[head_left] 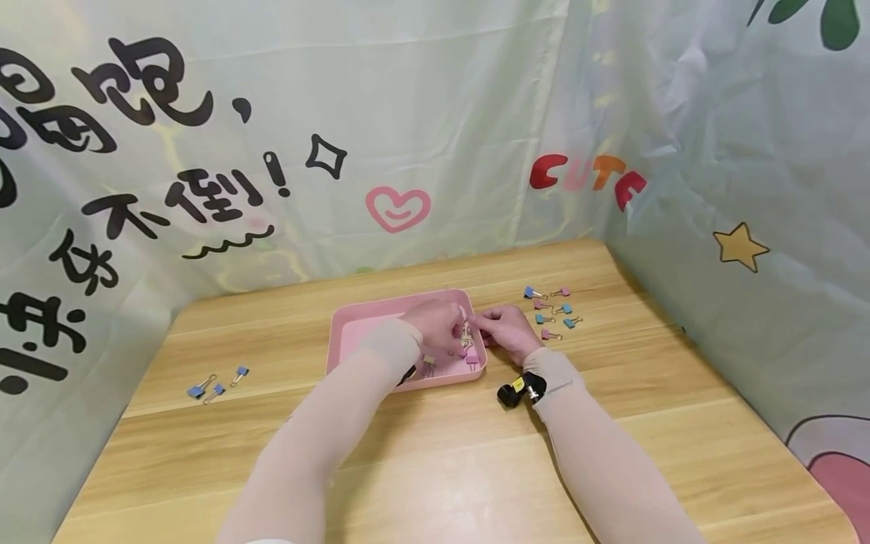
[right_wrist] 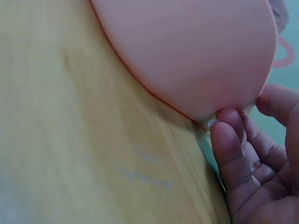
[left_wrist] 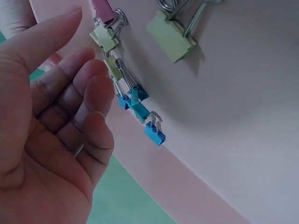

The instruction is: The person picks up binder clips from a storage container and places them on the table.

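Observation:
My left hand (head_left: 435, 325) reaches into the pink tray (head_left: 367, 308), near its right side. In the left wrist view its fingers are loosely bent, the thumb stands apart, and nothing shows between them. Close to its fingertips is a line of several binder clips, among them a light green clip (left_wrist: 105, 38) and a blue clip (left_wrist: 154, 134). A larger yellow-green clip (left_wrist: 170, 37) lies apart on the tray floor. A pink clip (head_left: 472, 361) is in the tray's front right corner. My right hand (head_left: 508, 331) holds the tray's right side, thumb at the rim, bent fingers against the outer wall.
Right of the tray lie several loose clips, blue ones (head_left: 531, 292) and pink ones (head_left: 547, 334). Three blue clips (head_left: 196, 391) lie on the left of the wooden table (head_left: 435, 461). A printed curtain (head_left: 462, 136) hangs behind the table and along its sides.

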{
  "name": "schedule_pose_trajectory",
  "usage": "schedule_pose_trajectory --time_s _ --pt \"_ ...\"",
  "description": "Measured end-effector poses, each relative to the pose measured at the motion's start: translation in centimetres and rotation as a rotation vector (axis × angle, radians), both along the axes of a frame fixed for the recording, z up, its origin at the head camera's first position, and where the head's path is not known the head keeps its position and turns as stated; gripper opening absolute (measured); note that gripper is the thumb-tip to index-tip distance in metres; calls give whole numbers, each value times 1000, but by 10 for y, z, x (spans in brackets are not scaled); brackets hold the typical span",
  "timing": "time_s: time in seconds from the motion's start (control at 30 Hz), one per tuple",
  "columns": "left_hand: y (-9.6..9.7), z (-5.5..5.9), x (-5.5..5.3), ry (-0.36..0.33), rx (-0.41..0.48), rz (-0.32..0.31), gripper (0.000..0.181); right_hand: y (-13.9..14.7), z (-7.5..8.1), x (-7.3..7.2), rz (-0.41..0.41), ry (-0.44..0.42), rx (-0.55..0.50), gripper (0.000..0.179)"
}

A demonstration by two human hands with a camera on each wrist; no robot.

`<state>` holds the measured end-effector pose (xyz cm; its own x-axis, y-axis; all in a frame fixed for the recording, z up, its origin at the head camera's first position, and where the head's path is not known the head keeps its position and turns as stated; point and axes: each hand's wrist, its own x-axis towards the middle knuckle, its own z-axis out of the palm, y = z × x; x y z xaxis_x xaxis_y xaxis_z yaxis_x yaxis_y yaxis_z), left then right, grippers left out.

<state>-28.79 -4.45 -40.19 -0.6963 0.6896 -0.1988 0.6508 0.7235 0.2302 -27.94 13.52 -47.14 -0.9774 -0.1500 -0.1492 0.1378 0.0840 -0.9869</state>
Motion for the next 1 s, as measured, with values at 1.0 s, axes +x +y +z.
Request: schedule_pose_trajectory --time_s 1.0 --pt "-1 -9 5 -38 0 -27 15 -3 -3 -2 6 -2 45 40"
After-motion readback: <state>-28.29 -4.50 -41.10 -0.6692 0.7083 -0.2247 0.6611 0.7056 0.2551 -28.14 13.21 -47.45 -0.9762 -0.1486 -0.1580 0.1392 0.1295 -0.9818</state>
